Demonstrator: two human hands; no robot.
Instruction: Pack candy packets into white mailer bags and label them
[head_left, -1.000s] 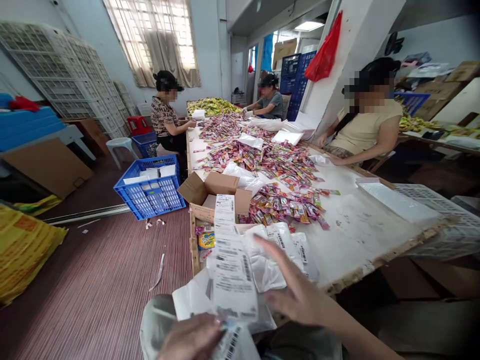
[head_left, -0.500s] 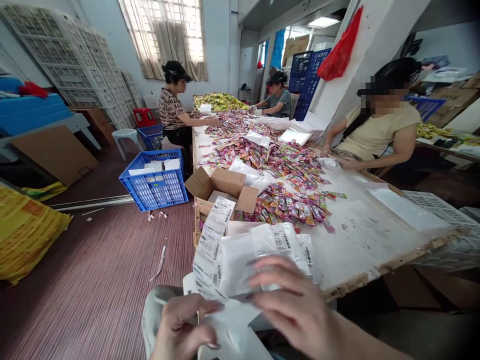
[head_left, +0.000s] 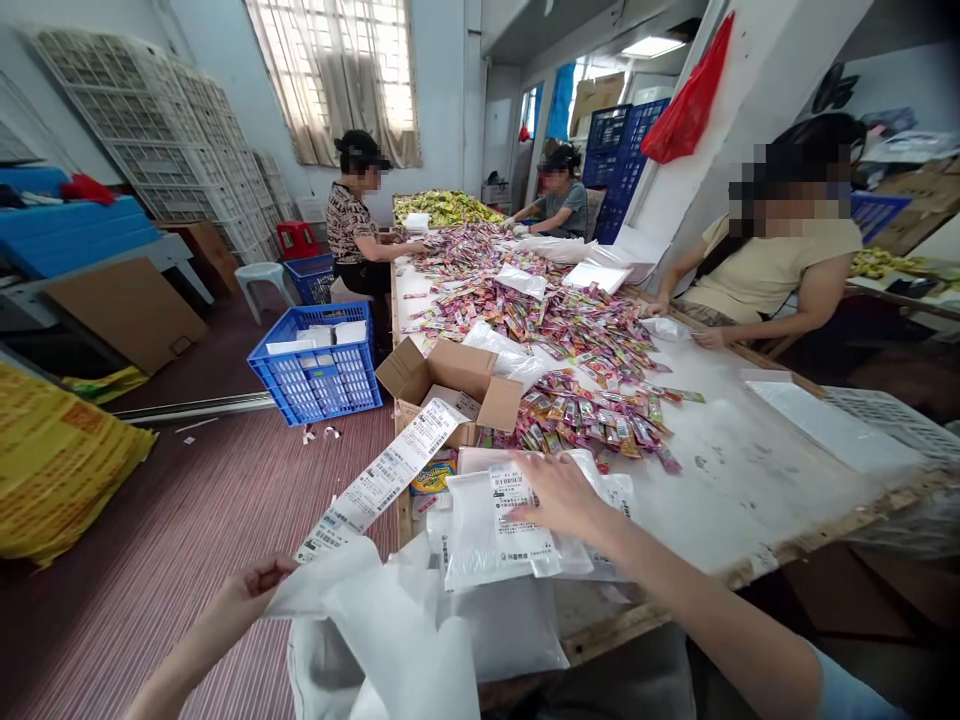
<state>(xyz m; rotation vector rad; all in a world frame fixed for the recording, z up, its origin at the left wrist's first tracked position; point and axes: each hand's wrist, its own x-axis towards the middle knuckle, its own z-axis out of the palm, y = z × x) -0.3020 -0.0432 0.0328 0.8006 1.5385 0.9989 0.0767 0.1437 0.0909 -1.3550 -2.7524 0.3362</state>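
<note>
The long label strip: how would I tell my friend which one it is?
Find the big white table, then the open cardboard box at its left edge, near the camera. From that box, the long label strip slants down to the wearer's left hand. Unlike the white packages to its right, it is one narrow ribbon with many printed labels in a row.

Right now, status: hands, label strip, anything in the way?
Left hand pinching label strip. Right hand, open, on labelled packet. Strip reaches open carton. Possibly in the way: loose white paper between hands.
</note>
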